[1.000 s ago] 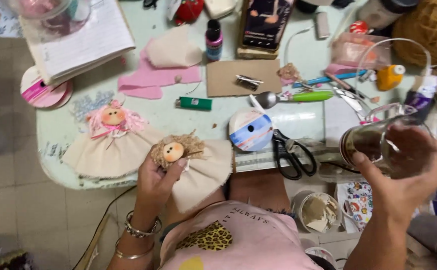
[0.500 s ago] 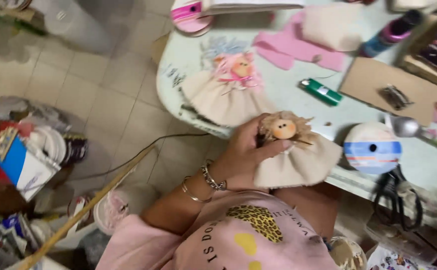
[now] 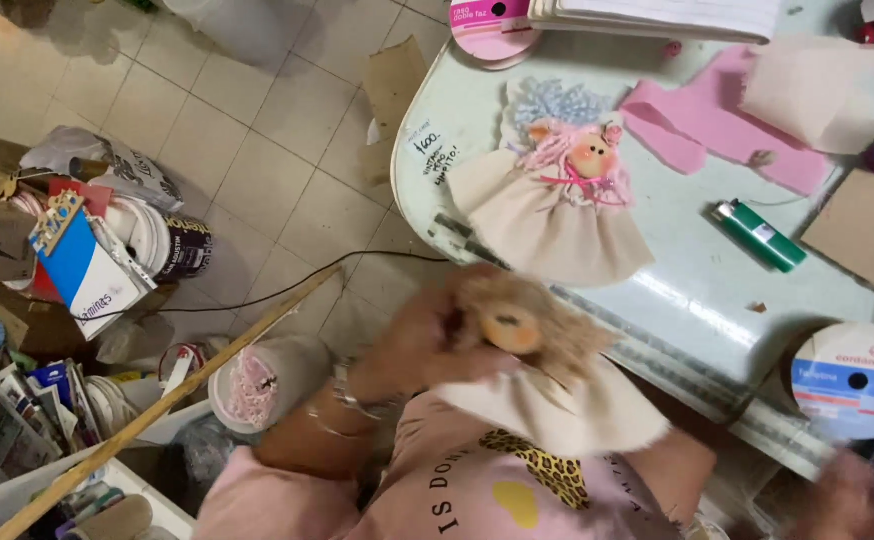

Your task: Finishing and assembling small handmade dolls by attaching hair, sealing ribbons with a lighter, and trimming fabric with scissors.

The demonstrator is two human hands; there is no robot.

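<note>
Head view: left hand [image 3: 427,335] clenched on a small doll [image 3: 532,370] with tan hair, wooden face and cream skirt. It is held off the bench [image 3: 687,290], over the lap, just beyond the near edge. The frame is blurred, so the fingers are hard to separate.

Right hand [image 3: 852,490] at the lower right corner, smeared; cannot tell whether it grips anything.

On the bench: a second doll [image 3: 557,200] with pink hair and cream skirt lies flat, well apart from the held one. Green lighter [image 3: 760,235] to its right. Pink felt [image 3: 707,125] farther back. Striped ribbon spool [image 3: 850,380] near the right edge.

Floor at left: cable, wooden stick, buckets, clutter.

Judged step: the doll is being handled or inspected, hair side up. Any next move calls for a steady hold on the head, with the loose skirt kept clear of the bench edge.
</note>
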